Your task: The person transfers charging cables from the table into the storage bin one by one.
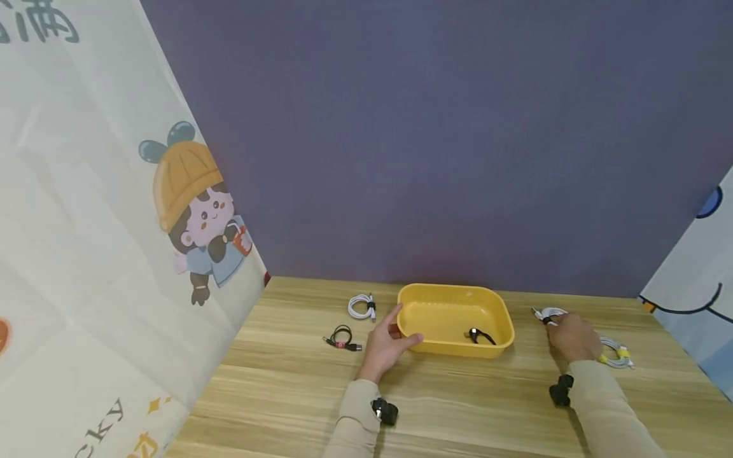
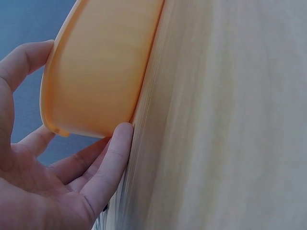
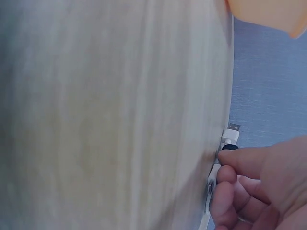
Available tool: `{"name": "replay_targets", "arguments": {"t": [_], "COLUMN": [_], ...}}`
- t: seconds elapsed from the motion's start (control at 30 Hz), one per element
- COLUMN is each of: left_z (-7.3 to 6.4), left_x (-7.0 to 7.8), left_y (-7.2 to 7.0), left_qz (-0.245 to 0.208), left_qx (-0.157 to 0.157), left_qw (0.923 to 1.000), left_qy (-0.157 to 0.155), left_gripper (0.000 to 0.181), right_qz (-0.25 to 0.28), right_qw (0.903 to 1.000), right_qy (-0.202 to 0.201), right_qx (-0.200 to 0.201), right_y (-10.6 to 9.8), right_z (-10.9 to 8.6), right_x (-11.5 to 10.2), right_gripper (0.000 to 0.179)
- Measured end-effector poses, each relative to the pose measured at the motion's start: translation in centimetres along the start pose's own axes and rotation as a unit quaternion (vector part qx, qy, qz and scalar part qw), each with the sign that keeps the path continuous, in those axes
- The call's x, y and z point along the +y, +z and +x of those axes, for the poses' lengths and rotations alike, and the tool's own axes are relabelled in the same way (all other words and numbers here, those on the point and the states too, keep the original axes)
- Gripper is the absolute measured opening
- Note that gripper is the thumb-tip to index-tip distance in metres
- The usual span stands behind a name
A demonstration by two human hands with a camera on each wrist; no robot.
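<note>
My left hand (image 1: 382, 348) grips the left end of a yellow plastic basket (image 1: 458, 349), its thumb along the front rim and its fingers at the side wall. In the left wrist view, fingertips lie against the outside of the basket (image 2: 105, 72), low beside the tabletop. A short black cable (image 1: 481, 336) lies inside the basket. Over on the right, my right hand (image 1: 574, 338) pinches a coiled white USB cable (image 1: 552, 312) with a black tie. Its USB plug (image 3: 231, 134) sticks out past the thumb and fingertips, close to the wood; the palm hides part of the coil.
Just right of my right hand lies a pale cable with yellow ties (image 1: 617, 353). Left of the basket are a coiled white cable (image 1: 361, 307) and a black cable with a red tag (image 1: 342, 339). A dark panel (image 1: 446, 159) rises behind the wooden table (image 1: 458, 407).
</note>
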State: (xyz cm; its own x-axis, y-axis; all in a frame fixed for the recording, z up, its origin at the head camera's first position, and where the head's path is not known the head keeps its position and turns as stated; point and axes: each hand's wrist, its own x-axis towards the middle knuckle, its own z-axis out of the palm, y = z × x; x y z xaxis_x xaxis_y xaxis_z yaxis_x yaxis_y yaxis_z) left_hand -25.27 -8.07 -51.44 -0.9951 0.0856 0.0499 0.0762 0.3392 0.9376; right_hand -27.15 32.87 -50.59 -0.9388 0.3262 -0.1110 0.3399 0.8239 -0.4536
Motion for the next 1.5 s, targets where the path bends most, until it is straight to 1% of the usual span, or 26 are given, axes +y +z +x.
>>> {"name": "replay_targets", "arguments": {"t": [0.2, 0.37, 0.5, 0.73, 0.93, 1.1, 1.3, 1.37, 1.5], "left_z": [0.1, 0.0, 0.0, 0.0, 0.0, -0.1, -0.3, -0.3, -0.3], "left_x": [0.0, 0.0, 0.0, 0.1, 0.1, 0.2, 0.2, 0.1, 0.1], "left_y": [0.1, 0.1, 0.1, 0.0, 0.0, -0.1, -0.1, -0.1, -0.2], "left_qz": [-0.002, -0.006, -0.005, -0.011, -0.01, -0.013, -0.011, -0.013, -0.017], "left_qx": [-0.002, -0.002, -0.003, -0.007, -0.008, -0.012, -0.013, -0.012, -0.011], "left_qw": [1.0, 1.0, 1.0, 0.9999, 0.9999, 0.9998, 0.9998, 0.9998, 0.9998], "left_qy": [0.002, 0.003, 0.003, -0.004, -0.003, -0.005, -0.01, -0.004, -0.005], "left_gripper": [0.087, 0.088, 0.087, 0.088, 0.089, 0.089, 0.088, 0.088, 0.088], "right_qz": [-0.011, -0.005, 0.005, 0.016, 0.027, 0.034, 0.042, 0.046, 0.056], "right_qw": [0.9999, 0.9998, 0.9992, 0.995, 0.9938, 0.9927, 0.9889, 0.9876, 0.9853], "right_qy": [-0.009, -0.01, -0.016, -0.047, -0.051, -0.057, -0.074, -0.078, -0.083], "right_qx": [-0.002, 0.014, 0.036, 0.087, 0.095, 0.101, 0.121, 0.128, 0.139], "right_y": [0.0, -0.1, -0.3, -0.2, -0.2, -0.6, -0.9, -0.9, -0.8], "right_z": [0.0, -0.2, -0.5, -0.6, -1.0, -1.7, -2.7, -3.0, -3.4], "right_x": [0.3, 0.3, 0.1, -0.3, -1.1, -2.2, -3.4, -3.8, -4.5], "right_gripper": [0.046, 0.041, 0.039, 0.041, 0.043, 0.044, 0.041, 0.04, 0.039]}}
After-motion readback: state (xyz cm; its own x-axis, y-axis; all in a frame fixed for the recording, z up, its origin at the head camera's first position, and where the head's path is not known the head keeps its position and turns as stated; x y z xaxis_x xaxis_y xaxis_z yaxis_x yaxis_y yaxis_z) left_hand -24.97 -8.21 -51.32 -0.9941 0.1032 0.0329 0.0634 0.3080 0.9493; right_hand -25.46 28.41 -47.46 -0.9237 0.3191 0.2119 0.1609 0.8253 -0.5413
